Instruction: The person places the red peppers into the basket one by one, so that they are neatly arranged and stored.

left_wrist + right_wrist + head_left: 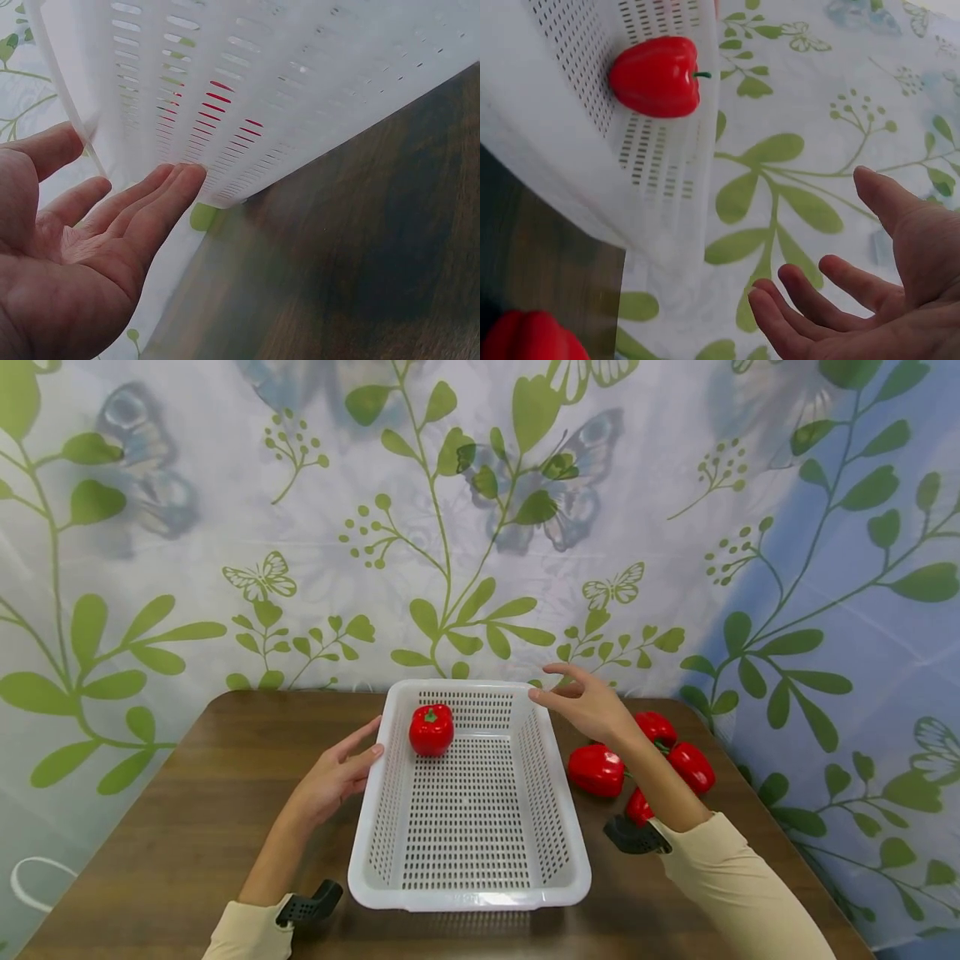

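A white plastic basket with slotted walls stands on the wooden table, and a red bell pepper with a green stem sits in its far left corner. At the basket's left side is my left hand, its fingers extended along the outer wall. The left wrist view shows those fingertips right at the slotted wall. My right hand hovers by the far right corner, fingers loosely bent and holding nothing. In the right wrist view, this hand is apart from the basket wall.
Several red bell peppers lie on the table to the right of the basket, one close to its wall and another farther out, partly behind my right forearm. A leaf-patterned cloth hangs behind the brown table.
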Available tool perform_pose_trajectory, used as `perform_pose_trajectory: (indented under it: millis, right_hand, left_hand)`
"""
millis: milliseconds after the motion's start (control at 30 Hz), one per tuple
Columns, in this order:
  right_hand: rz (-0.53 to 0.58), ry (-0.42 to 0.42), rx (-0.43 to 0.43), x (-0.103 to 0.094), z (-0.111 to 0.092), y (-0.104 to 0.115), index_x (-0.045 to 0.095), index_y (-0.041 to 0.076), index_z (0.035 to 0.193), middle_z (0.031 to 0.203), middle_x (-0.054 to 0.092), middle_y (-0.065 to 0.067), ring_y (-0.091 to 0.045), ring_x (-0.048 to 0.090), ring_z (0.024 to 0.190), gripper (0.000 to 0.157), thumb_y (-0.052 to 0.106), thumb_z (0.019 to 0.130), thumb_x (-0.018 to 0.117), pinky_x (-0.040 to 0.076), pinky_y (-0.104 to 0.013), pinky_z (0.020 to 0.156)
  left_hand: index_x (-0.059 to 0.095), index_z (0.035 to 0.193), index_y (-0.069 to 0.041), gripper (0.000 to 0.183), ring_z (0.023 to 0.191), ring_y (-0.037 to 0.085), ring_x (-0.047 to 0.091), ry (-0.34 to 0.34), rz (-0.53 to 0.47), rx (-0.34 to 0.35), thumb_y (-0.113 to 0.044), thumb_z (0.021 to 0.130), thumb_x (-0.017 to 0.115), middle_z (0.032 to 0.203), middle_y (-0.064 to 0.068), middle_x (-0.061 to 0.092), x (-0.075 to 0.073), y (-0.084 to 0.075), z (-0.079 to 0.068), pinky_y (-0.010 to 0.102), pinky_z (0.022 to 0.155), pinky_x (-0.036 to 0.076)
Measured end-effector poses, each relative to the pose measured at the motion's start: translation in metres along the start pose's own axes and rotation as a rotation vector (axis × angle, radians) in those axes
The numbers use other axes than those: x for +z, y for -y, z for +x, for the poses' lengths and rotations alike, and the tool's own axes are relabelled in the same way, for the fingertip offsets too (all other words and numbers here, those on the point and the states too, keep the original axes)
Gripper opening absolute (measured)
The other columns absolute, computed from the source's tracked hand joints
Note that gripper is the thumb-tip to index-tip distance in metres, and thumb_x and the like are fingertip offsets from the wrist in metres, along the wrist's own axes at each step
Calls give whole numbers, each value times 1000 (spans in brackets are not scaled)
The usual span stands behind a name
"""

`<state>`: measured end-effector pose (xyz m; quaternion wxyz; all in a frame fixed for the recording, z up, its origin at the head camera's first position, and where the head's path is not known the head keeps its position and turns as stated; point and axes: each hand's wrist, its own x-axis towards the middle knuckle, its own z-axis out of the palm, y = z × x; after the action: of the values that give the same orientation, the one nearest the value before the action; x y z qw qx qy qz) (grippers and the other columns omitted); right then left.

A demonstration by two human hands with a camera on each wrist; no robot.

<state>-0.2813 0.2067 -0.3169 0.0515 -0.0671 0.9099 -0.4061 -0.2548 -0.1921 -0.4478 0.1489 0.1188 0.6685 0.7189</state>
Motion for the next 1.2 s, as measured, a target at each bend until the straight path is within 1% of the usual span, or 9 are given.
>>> perform_pose_trajectory:
  millis: [100,267,467,567,767,867,967,1067,1200]
  right_hand:
    - [-4,-10,11,-10,-5,-10,41,29,154,143,59,-16,-39,57,131,80,67,88,66,46,-63,105]
    - [-14,-20,21,-26,-13,-28,40,29,155,143,59,-16,-39,55,132,82,65,87,68,44,-63,107]
    - [-27,-30,39,-44,-23,-50,38,25,156,144,58,-20,-42,53,132,83,61,89,69,41,-67,108]
    - [-41,-50,42,-51,-26,-63,36,22,157,145,56,-23,-44,51,133,83,59,91,68,40,-68,107]
    - [-44,-77,85,-58,-30,-90,33,19,159,146,53,-26,-47,49,134,85,59,92,66,46,-64,103]
    - [-24,-94,113,-61,-33,-104,31,19,160,147,52,-27,-48,48,134,87,60,92,66,46,-63,103]
    - [-3,-121,135,-65,-37,-117,29,19,161,150,48,-28,-49,45,135,89,60,91,67,45,-64,103]
    - [-4,-152,145,-67,-41,-128,29,16,161,152,44,-31,-50,43,136,89,59,92,66,44,-65,103]
    - [-24,-213,150,-68,-45,-141,31,11,159,150,45,-33,-52,43,135,87,56,94,66,44,-66,103]
  left_hand:
    - [25,162,-24,62,118,31,69,-4,-6,-2,-24,107,54,147,32,50,0,1,0,40,92,60]
    - [26,162,-24,62,120,32,67,-6,-9,-3,-24,107,53,148,31,49,1,0,0,40,92,60]
    - [27,162,-25,62,125,39,62,1,-13,4,-25,107,54,150,31,46,1,-1,2,41,94,59]
    - [27,162,-26,62,126,40,61,1,-15,4,-25,107,54,150,30,47,1,0,3,42,94,59]
    - [26,162,-25,62,122,36,65,-5,-11,-8,-24,107,54,148,31,49,0,1,2,41,93,59]
    - [27,162,-25,62,122,34,66,-10,-7,-8,-24,107,54,148,30,50,0,2,2,41,94,59]
    - [27,162,-26,61,123,36,65,-11,0,-2,-25,107,54,148,29,50,0,2,2,41,94,59]
    - [27,162,-26,61,125,41,63,-6,4,4,-25,107,54,148,29,50,1,1,2,43,95,59]
    - [27,162,-26,62,125,43,61,-1,5,6,-25,107,53,148,29,50,1,1,2,44,95,59]
